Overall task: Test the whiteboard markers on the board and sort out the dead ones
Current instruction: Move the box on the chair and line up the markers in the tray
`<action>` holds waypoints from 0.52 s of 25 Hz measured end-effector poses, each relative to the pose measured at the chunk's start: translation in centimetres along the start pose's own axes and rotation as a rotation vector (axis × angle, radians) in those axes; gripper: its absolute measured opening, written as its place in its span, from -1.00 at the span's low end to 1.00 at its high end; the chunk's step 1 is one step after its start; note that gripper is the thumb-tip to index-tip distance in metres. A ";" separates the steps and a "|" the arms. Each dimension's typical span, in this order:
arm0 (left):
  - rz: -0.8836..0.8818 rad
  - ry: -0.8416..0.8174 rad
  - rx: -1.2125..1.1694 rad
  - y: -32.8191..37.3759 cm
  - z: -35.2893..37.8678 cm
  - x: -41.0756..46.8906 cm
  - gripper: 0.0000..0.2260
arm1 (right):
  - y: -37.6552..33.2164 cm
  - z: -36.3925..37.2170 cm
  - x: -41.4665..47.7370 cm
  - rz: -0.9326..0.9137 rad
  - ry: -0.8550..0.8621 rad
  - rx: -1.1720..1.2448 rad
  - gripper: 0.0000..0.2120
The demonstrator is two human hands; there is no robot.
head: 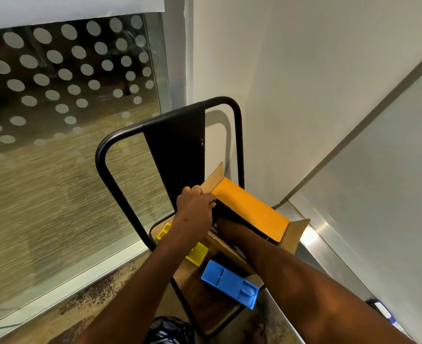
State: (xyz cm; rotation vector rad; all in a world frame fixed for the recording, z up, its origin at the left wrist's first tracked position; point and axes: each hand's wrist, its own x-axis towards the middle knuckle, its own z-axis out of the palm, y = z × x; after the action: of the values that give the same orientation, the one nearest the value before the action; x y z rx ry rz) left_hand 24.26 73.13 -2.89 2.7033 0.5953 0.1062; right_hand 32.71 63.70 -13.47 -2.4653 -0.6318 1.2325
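Observation:
An open cardboard box (294, 235) with an orange inner flap (252, 209) stands on a chair seat. My left hand (196, 207) grips the box's near-left edge beside a raised flap. My right forearm (244, 240) reaches down into the box, and the hand itself is hidden inside. No marker shows inside the box. A blue plastic holder (229, 281) and a yellow one (198, 253) lie on the seat in front of the box. The whiteboard (383, 184) slants along the right with its metal ledge (329, 247).
The chair's black tube frame (103, 150) and backrest (177, 155) rise behind the box. A glass wall with frosted dots (55, 78) fills the left. A white and purple object (382, 312) lies on the ledge at lower right. A dark bag (170, 330) sits at the bottom.

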 end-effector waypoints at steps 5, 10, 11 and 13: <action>0.012 -0.042 0.003 0.5 0.1 0.4 -0.74 | -0.8 -0.3 -1.3 0.003 -0.052 0.058 -0.59; 0.077 0.076 -0.026 1.2 -0.8 1.2 -0.83 | -2.1 -3.9 -5.3 -0.001 -0.138 -0.174 -0.65; 0.053 0.047 -0.044 1.7 -1.5 1.4 -0.82 | -2.5 -4.9 -6.7 -0.009 -0.164 -0.251 -0.66; -0.004 -0.084 -0.039 2.4 -2.5 1.9 -0.75 | -3.0 -6.7 -9.4 -0.043 -0.150 -0.340 -0.68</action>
State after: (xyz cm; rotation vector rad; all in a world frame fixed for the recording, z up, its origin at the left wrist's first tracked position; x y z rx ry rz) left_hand 26.57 72.73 0.29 2.6540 0.5677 0.0035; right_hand 32.46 60.87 -1.89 -2.6235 -1.0039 1.4027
